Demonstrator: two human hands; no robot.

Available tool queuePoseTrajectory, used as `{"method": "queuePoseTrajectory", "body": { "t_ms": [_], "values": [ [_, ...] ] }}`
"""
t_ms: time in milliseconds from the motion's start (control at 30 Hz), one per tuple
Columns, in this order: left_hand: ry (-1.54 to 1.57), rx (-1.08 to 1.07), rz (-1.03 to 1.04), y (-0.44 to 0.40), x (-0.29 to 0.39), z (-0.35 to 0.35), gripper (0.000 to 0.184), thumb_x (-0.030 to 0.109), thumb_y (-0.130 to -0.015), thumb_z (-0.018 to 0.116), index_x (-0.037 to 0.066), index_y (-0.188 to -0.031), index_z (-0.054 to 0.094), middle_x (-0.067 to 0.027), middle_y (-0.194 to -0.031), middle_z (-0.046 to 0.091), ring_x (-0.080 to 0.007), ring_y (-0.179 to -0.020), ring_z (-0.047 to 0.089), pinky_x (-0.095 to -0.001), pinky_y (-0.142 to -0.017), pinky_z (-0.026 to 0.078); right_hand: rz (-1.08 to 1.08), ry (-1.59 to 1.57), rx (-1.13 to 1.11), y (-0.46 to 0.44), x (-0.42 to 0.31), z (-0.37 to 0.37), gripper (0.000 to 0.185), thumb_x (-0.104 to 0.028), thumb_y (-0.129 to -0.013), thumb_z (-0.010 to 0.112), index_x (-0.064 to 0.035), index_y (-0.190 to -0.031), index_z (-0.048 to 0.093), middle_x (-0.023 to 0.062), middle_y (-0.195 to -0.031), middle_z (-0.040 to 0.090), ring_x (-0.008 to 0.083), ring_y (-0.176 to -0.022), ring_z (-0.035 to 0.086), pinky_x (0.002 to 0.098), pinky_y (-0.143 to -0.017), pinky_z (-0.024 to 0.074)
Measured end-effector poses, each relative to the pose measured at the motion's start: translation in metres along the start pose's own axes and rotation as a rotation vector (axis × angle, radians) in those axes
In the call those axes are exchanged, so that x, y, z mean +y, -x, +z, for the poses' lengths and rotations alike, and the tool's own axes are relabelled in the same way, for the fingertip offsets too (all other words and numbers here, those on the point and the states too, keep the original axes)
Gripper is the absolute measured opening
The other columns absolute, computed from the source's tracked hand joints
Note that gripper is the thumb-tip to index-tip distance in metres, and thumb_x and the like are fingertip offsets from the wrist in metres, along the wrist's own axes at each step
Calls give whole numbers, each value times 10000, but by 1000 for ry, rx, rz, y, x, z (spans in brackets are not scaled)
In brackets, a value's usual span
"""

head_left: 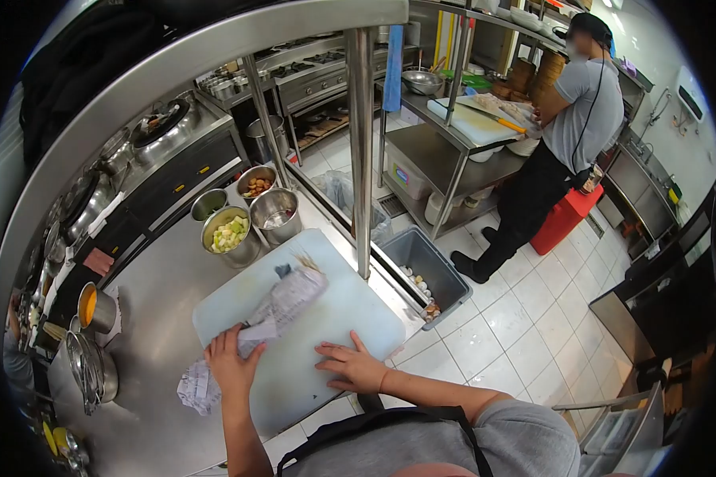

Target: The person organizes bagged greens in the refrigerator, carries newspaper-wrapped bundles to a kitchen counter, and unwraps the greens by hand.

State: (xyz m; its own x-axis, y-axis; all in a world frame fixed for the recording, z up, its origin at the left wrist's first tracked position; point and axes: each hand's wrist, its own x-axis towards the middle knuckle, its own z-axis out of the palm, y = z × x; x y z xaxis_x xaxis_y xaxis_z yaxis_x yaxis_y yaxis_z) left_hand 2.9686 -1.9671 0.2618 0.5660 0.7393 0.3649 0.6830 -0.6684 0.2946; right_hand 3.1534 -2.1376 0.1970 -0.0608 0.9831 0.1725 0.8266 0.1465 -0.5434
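Observation:
A paper-wrapped bundle [282,302] lies diagonally on the white cutting board [334,318], with thin stalks or roots poking out of its far end. At the near end of the wrapping is my left hand [232,362], its thumb and fingers apart and touching the paper's edge. My right hand [348,364] rests on the board to the right of the bundle, fingers spread, holding nothing. Crumpled paper [200,387] sits on the steel table by my left wrist.
Beyond the board stand metal pots, one with chopped pale green pieces [230,234]. A steel post [361,151] rises at the board's far edge. A grey bin [426,274] is on the floor. A co-worker [585,103] stands at another table.

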Motion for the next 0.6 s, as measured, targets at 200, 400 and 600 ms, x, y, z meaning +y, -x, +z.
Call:
{"method": "queuePoseTrajectory", "body": {
  "t_ms": [200, 400, 600],
  "values": [
    [-78, -27, 42, 6, 2, 11, 755, 365, -561, 783, 107, -1209, 494, -103, -1042, 535, -291, -976, 490, -416, -845, 351, -35, 20, 8, 0, 2, 0, 333, -294, -793, 620, -188, -1097, 537, 31, -1312, 416, 185, -1281, 336, 592, -1047, 132],
    [-108, -147, -8, 2, 20, -9, 808, 368, -539, 795, 110, -1241, 490, -99, -1051, 515, -279, -1003, 474, -414, -845, 362, -36, 59, 62, 1, -1, 2, 315, -309, -800, 611, -176, -1076, 539, 21, -1280, 448, 181, -1263, 355, 559, -1050, 166],
    [-40, -242, 103, -3, 2, -14, 614, 386, -626, 743, 118, -1151, 569, -103, -1045, 525, -309, -982, 494, -438, -806, 411, -66, 94, 91, 0, 11, 20, 340, -297, -762, 639, -185, -1067, 540, 24, -1245, 478, 183, -1246, 375, 588, -1031, 166]
  ]
}}
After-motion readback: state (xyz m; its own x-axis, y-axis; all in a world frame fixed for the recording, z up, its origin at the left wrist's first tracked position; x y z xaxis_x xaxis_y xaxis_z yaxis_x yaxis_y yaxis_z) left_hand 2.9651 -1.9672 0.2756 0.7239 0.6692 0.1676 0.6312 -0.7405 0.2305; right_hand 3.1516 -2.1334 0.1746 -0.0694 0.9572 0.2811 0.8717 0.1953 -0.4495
